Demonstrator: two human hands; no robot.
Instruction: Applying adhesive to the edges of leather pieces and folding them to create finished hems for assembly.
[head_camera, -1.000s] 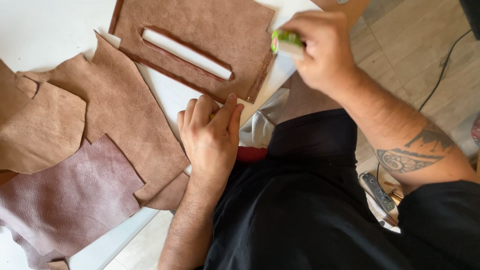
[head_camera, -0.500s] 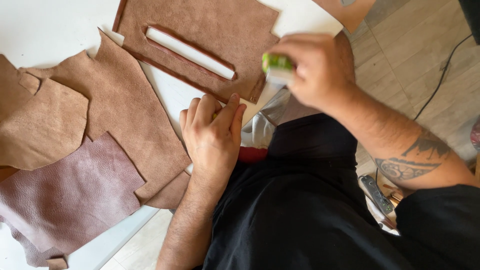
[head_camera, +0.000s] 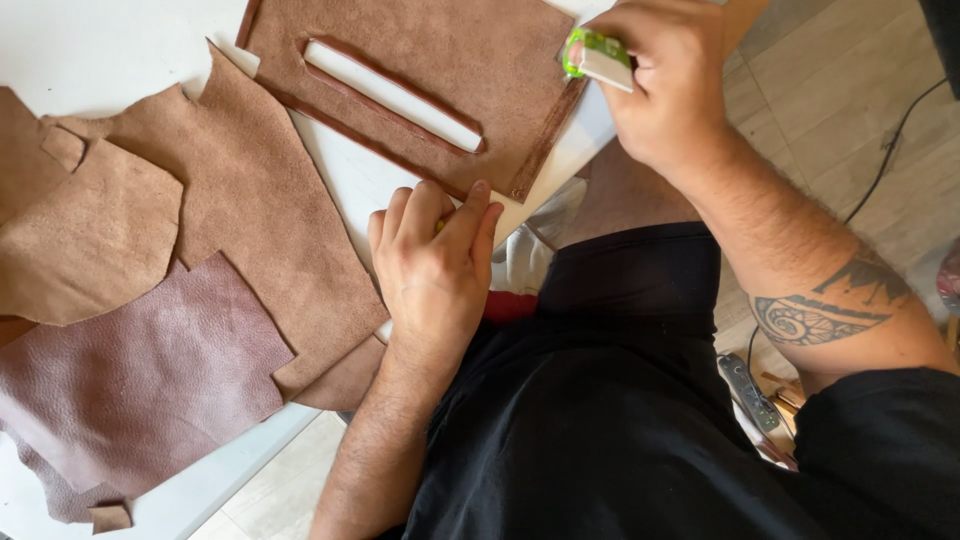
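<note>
A brown suede leather panel (head_camera: 440, 50) with a long slot cut through it lies on the white table (head_camera: 100, 40). My right hand (head_camera: 665, 80) grips a small white and green tool (head_camera: 598, 57) pressed against the panel's right edge, near its upper corner. My left hand (head_camera: 435, 265) rests as a loose fist on the table's front edge just below the panel; a bit of something yellow-green shows between its fingers, too hidden to name.
Several loose leather scraps lie at the left: tan suede pieces (head_camera: 90, 240) and a purplish grained piece (head_camera: 140, 380). A black cable (head_camera: 880, 150) runs over the wooden floor at the right. A small device (head_camera: 755, 395) lies beside my leg.
My right hand slid the tool down the panel's right edge, then back up to the upper corner. My left hand stayed put.
</note>
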